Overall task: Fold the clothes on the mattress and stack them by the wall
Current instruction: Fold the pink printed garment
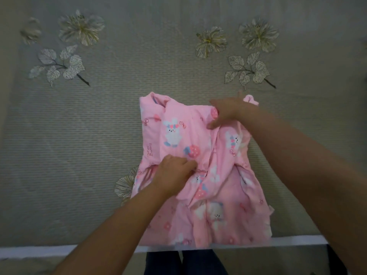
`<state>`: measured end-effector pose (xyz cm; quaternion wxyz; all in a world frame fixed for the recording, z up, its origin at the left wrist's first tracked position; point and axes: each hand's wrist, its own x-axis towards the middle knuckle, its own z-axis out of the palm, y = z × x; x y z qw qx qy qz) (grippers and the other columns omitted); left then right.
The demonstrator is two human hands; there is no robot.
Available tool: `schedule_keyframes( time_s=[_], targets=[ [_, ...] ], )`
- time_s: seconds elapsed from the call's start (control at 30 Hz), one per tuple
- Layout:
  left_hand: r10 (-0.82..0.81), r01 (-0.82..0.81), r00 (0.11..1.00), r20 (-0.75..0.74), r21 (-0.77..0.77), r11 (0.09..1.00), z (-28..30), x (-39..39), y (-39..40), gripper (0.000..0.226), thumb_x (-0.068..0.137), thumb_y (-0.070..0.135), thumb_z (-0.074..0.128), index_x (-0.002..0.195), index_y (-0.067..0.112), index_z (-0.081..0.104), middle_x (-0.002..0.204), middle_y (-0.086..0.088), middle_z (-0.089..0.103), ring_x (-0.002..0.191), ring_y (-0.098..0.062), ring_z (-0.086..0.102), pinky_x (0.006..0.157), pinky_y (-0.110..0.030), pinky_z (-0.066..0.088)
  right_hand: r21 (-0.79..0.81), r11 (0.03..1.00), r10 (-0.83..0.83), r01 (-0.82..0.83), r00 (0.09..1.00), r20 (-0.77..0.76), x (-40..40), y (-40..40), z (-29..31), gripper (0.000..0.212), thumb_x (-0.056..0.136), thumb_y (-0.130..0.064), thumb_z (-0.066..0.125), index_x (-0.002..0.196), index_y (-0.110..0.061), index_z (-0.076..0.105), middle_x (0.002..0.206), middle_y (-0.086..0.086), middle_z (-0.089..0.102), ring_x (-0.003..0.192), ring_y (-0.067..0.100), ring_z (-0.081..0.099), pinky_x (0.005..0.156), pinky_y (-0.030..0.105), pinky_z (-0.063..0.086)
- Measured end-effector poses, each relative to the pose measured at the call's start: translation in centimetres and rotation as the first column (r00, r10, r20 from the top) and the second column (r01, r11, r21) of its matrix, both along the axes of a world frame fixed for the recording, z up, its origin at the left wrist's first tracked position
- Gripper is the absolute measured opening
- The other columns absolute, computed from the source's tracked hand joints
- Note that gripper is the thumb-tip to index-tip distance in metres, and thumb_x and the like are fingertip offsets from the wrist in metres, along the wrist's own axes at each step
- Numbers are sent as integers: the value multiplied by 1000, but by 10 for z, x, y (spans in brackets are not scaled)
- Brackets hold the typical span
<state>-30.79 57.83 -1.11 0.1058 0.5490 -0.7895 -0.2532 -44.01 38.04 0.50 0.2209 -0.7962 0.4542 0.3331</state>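
So we're looking down at a pink garment [200, 165] with a bunny and strawberry print, lying on the mattress [99, 135] right at its near edge, with the bottom hem hanging just over the white border [59, 250]. One side of it is already folded in over the middle, so there's a padded-looking flap on top. Our left hand [174, 175] sits low on that flap, fingers curled down into the fabric and bunching it a bit near the strawberry print. Our right hand [226, 111] is up at the top right corner, thumb and fingers pinching the folded edge, and a little bit of pink sticks out past the wrist. The mattress cover is a grey-green woven thing with embroidered flowers [81, 27] and leaves. Dark trousers [184, 262] show below the mattress edge
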Motion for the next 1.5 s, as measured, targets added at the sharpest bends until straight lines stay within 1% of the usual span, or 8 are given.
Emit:
schedule_keyframes(
  time_s=[0.2,0.3,0.4,0.53,0.83,1.07,1.23,1.5],
  targets=[
    [-74,62,993,87,138,988,3,6,10,42,81,37,54,114,10,61,100,-13,64,90,-26,62,82,-37,44,-379,925,63,40,965,255,-1,19,29,25,81,-24,59,101,-8,57,110,10,61,105,27,55,94,37,28],
    [-40,-47,947,319,260,965,9,0,-2,57,93,30,41,144,14,23,149,-10,25,137,-20,24,111,-36,14,-775,609,271,167,875,401,-18,43,55,25,63,-8,68,87,-3,64,85,13,65,78,28,62,76,34,25],
    [65,-66,997,48,27,997,34,-6,-2,39,80,1,54,118,-4,57,119,-28,56,110,-37,56,91,-43,48,-874,416,353,252,840,411,-34,80,59,33,50,-2,72,82,-5,68,70,11,63,69,24,53,67,34,24],
    [107,-136,991,-84,-562,816,54,-6,15,25,79,7,53,103,5,57,94,-18,69,100,-30,54,88,-40,42,-794,578,273,187,873,405,-47,141,26,55,34,-8,82,89,-10,74,91,15,70,87,28,54,67,30,36],
    [48,-187,868,494,236,954,-8,-1,12,81,91,38,48,139,26,-16,150,-8,-22,137,-40,-18,108,-53,-15,-489,871,126,-51,985,122,-54,174,-27,96,25,-38,90,115,-21,65,124,10,61,110,38,58,78,68,40],
    [76,-176,925,371,243,954,-39,3,-6,89,77,42,66,145,10,18,153,-16,7,141,-38,2,113,-47,1,-773,634,408,-26,861,305,-66,154,-69,39,77,-11,41,116,-16,43,113,11,67,96,39,65,77,52,52],
    [-54,-109,874,483,302,947,-40,11,-17,107,64,85,1,147,18,2,155,-6,-6,143,-26,-4,114,-36,3,-839,544,447,4,845,294,-58,147,-79,29,95,-5,21,110,-13,44,104,12,70,87,37,68,74,50,54],
    [-20,-111,888,459,257,960,-34,16,-29,101,74,51,64,146,16,3,155,-6,-4,143,-26,-3,114,-36,2,-860,496,415,124,836,359,-45,134,-64,38,82,-5,40,69,-12,75,82,7,74,65,25,70,57,28,56]
  ],
)
